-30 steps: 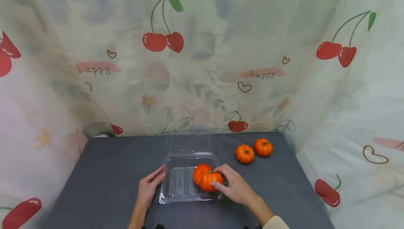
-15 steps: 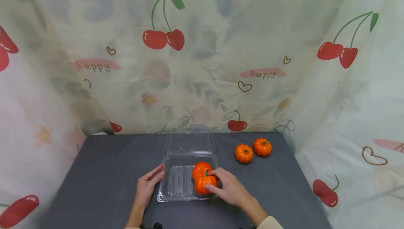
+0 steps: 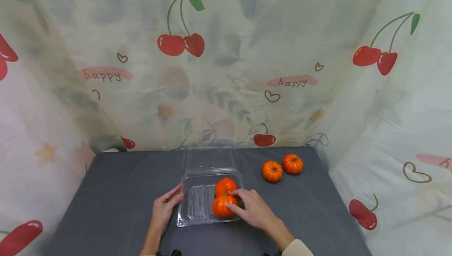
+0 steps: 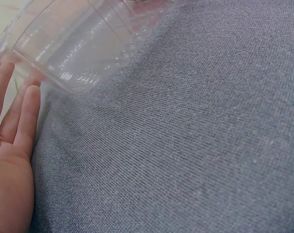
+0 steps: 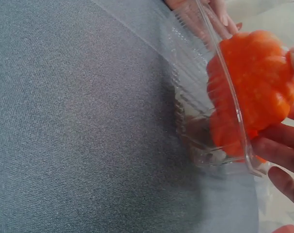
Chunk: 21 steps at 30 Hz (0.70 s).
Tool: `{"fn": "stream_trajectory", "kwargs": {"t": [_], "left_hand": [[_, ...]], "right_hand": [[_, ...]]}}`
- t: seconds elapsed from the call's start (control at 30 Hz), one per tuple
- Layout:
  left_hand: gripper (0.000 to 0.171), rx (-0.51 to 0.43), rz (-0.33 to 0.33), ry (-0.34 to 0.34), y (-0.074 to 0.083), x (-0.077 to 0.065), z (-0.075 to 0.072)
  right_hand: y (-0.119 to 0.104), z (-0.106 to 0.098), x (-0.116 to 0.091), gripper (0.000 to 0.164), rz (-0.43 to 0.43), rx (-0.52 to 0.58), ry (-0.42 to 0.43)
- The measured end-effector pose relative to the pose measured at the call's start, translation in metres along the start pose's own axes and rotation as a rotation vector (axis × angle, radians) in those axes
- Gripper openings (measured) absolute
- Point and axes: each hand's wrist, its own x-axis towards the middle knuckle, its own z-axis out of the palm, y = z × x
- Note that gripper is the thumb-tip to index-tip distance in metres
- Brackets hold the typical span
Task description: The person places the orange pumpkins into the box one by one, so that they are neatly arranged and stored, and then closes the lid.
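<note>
At the right hand (image 3: pixel 256 209), a ribbed, green-stemmed orange pumpkin (image 3: pixel 221 207).

cherry-print curtain (image 3: pixel 219 75) behind grey table (image 3: pixel 123 193)

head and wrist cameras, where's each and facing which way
Head: on the head, facing forward and down at the clear container; left grip, right grip show.
Left wrist: on that wrist, facing the container's side; left grip at left edge.
Right wrist: on that wrist, facing the held pumpkin; both grips show partly.
Head and right wrist share that pumpkin.
</note>
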Motion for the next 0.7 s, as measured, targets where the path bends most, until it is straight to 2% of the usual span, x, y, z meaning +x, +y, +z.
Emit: {"fn": "stream_trajectory", "kwargs": {"t": [0.27,0.5,0.7], "left_hand": [[0.05,-0.012,-0.005,0.004,0.0002,-0.0002,-0.0009],[0.051,-0.02,0.0,-0.013,0.001,-0.0005,-0.0008],[0.049,-0.02,0.001,0.004,-0.0005,0.0007,0.0012]], "right_hand": [[0.0033,0.0033,0.0009,0.044,-0.097,-0.013,0.019],[0.0041,0.0033,0.0015,0.05,-0.161,-0.104,-0.03],[0.0053,-0.0002,0.0013,0.047,-0.167,-0.101,-0.07]]}}
